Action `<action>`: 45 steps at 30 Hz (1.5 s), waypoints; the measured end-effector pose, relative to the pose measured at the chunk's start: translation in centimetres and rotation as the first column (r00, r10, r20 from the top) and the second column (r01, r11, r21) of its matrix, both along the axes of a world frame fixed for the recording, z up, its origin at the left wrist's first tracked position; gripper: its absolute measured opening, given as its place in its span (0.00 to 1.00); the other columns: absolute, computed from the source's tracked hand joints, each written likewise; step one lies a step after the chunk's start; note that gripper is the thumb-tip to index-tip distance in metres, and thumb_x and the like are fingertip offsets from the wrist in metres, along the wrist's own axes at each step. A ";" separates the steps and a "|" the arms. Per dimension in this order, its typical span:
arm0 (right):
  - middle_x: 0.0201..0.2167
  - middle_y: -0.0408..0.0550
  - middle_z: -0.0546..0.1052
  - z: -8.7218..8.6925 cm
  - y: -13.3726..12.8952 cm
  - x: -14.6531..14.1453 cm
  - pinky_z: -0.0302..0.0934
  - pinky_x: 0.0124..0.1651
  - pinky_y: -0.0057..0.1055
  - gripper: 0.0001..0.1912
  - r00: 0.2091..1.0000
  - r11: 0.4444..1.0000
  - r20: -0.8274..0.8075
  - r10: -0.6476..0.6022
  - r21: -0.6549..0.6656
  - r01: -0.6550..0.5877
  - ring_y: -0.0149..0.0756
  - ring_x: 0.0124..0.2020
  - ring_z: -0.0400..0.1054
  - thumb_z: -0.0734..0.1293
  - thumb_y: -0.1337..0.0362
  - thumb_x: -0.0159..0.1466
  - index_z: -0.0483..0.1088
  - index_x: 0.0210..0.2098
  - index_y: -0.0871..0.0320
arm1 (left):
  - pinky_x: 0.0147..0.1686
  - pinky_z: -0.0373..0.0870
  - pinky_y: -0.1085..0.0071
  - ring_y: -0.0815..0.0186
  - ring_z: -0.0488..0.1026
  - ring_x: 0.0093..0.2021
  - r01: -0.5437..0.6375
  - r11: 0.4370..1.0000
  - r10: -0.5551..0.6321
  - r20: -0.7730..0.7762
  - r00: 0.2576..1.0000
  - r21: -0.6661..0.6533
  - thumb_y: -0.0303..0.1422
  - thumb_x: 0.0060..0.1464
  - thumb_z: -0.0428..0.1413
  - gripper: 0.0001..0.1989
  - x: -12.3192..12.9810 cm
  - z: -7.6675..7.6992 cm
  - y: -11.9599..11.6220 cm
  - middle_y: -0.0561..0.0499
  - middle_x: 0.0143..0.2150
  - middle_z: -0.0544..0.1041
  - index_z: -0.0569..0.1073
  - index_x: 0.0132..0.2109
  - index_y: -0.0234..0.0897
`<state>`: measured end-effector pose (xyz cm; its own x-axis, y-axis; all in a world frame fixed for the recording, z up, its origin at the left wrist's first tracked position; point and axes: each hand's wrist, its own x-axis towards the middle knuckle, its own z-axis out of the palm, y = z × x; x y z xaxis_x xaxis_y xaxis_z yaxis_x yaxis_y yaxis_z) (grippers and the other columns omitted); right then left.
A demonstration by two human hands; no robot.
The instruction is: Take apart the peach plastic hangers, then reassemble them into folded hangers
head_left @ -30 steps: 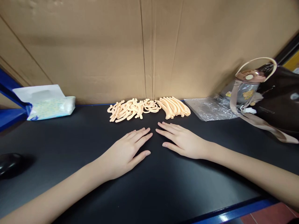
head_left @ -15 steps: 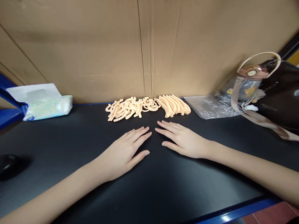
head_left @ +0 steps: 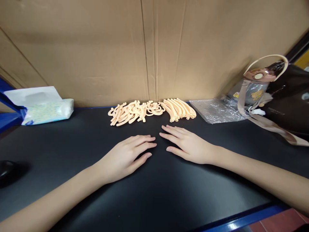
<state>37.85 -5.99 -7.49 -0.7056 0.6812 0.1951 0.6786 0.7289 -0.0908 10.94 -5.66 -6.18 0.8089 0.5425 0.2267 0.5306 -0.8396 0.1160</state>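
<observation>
My left hand (head_left: 127, 156) is palm down over the black tabletop (head_left: 149, 193), its fingers apart and holding nothing. Opposite it, my right hand (head_left: 187, 141) lies palm down with spread fingers and nothing in them. Beyond the fingertips is a loose pile of peach-coloured curved and hooked pieces (head_left: 131, 112). Several ring-like pieces (head_left: 154, 109) of the same colour sit at its right end. Nearest to my right hand, a neater stack of long, slightly bent tube-like pieces (head_left: 178, 109) lies side by side. Neither hand touches the pieces.
A tissue pack (head_left: 48, 109) stands at the far left, and a black mouse (head_left: 6, 169) at the left edge. To the right are a clear plastic bag (head_left: 214, 111), a strapped water bottle (head_left: 256, 87) and a dark bag (head_left: 292, 96). Cardboard (head_left: 96, 54) walls off the back.
My left hand has lifted or turned slightly, its fingers bending a little and its thumb shifting up. My right hand looks the same. The whole view has shifted slightly.
</observation>
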 end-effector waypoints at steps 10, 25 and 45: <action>0.68 0.63 0.60 -0.1 0.0 0.0 0.53 0.69 0.52 0.28 0.999 1.000 -0.041 -0.010 -0.006 0.010 0.51 0.69 0.54 0.57 0.53 0.72 0.64 0.64 0.64 | 0.55 0.72 0.60 0.57 0.75 0.54 -0.035 0.987 0.026 0.060 0.998 0.158 0.33 0.67 0.47 0.15 -0.5 0.4 1.1 0.46 0.50 0.80 0.78 0.48 0.37; 0.68 0.63 0.60 0.0 -0.1 0.1 0.53 0.69 0.53 0.27 0.999 1.000 -0.044 -0.010 -0.008 0.010 0.52 0.69 0.53 0.57 0.54 0.73 0.64 0.64 0.65 | 0.59 0.64 0.46 0.46 0.65 0.63 -0.374 0.899 0.385 -0.002 0.923 0.226 0.43 0.67 0.40 0.26 -2.4 -0.6 3.6 0.35 0.61 0.71 0.73 0.57 0.30; 0.68 0.61 0.59 0.1 -0.1 0.1 0.53 0.68 0.54 0.28 0.999 1.000 -0.038 -0.018 -0.024 0.017 0.51 0.70 0.53 0.56 0.53 0.73 0.63 0.65 0.63 | 0.59 0.64 0.50 0.46 0.66 0.62 -0.433 0.856 0.431 0.074 0.899 0.284 0.40 0.67 0.41 0.25 -2.0 -0.4 3.1 0.35 0.62 0.70 0.67 0.62 0.28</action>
<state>37.96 -6.08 -7.36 -0.6856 0.6984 0.2053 0.6872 0.7140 -0.1340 8.92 -2.55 -6.56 0.5061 0.7474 0.4304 0.8477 -0.5231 -0.0884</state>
